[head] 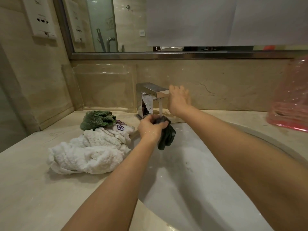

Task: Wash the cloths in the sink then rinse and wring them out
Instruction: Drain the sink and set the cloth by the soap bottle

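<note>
Under chrome faucet [153, 95] | left hand [150, 126] grips dark wet cloth [166, 135] | right hand [179, 99] fingers spread, blurred

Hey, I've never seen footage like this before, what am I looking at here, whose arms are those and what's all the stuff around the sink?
This is one picture from a camera worn on a person's head, looking down at their own arms. There is no machine. The left hand grips a dark cloth under water running from the tap, over the white sink. The right hand reaches up beside the tap's spout, blurred. On the counter to the left lie a white towel, a green cloth and a white cloth with purple print.
</note>
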`<move>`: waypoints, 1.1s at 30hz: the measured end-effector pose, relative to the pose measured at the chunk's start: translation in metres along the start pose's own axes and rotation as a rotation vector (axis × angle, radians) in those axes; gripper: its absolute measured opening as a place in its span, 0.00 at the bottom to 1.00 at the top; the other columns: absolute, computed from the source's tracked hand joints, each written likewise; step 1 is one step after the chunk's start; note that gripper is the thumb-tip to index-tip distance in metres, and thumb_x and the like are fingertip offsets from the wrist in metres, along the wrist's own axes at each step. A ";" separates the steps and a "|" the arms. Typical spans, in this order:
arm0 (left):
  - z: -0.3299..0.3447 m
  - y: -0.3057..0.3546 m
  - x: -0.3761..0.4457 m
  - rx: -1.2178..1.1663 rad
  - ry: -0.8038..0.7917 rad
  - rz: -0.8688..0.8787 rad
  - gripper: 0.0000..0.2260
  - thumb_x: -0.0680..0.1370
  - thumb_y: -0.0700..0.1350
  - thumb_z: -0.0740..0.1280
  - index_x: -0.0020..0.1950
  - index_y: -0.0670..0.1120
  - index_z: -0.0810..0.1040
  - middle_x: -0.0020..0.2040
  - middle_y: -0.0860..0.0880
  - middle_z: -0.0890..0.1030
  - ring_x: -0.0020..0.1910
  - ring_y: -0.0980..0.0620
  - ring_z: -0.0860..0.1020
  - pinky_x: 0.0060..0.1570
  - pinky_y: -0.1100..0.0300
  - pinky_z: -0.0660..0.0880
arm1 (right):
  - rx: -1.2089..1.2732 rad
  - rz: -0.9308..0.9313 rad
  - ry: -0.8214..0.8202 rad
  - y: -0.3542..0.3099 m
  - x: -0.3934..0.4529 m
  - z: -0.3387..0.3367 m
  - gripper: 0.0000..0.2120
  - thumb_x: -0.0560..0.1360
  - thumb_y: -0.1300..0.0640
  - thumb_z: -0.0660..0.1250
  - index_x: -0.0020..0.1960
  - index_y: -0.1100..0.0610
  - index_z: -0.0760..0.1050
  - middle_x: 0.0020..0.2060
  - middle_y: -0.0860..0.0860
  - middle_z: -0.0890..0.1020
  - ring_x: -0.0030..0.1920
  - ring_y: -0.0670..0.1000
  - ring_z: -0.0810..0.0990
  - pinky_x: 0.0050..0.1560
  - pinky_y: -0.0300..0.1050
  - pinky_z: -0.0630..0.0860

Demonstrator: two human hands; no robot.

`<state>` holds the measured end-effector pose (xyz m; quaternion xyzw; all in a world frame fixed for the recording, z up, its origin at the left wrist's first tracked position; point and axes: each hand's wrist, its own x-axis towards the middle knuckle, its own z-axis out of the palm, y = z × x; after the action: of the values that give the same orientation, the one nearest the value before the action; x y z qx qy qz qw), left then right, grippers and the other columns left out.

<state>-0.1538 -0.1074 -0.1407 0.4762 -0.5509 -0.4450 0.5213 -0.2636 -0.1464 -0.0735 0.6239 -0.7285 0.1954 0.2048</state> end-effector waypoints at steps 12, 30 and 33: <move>0.001 0.002 -0.001 0.050 0.013 -0.025 0.12 0.71 0.41 0.76 0.47 0.51 0.76 0.45 0.54 0.78 0.52 0.49 0.79 0.57 0.48 0.78 | 0.330 0.129 -0.031 0.007 0.006 -0.005 0.12 0.80 0.68 0.56 0.60 0.59 0.71 0.50 0.59 0.78 0.49 0.58 0.78 0.49 0.52 0.77; -0.007 0.009 0.000 -0.119 0.077 -0.076 0.07 0.79 0.43 0.67 0.57 0.48 0.76 0.60 0.46 0.79 0.60 0.46 0.77 0.62 0.45 0.74 | 1.591 0.738 -0.539 0.003 -0.101 0.035 0.17 0.81 0.53 0.62 0.68 0.58 0.69 0.63 0.57 0.77 0.62 0.58 0.76 0.57 0.53 0.76; -0.007 0.006 0.001 -0.118 0.096 -0.114 0.08 0.80 0.45 0.63 0.58 0.52 0.77 0.62 0.46 0.78 0.63 0.45 0.75 0.63 0.44 0.73 | 1.626 0.654 -0.480 0.007 -0.104 0.035 0.16 0.80 0.53 0.63 0.66 0.57 0.71 0.57 0.55 0.80 0.53 0.54 0.79 0.50 0.49 0.79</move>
<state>-0.1475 -0.1074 -0.1341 0.4959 -0.4702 -0.4823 0.5481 -0.2576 -0.0776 -0.1592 0.3623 -0.5299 0.5622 -0.5214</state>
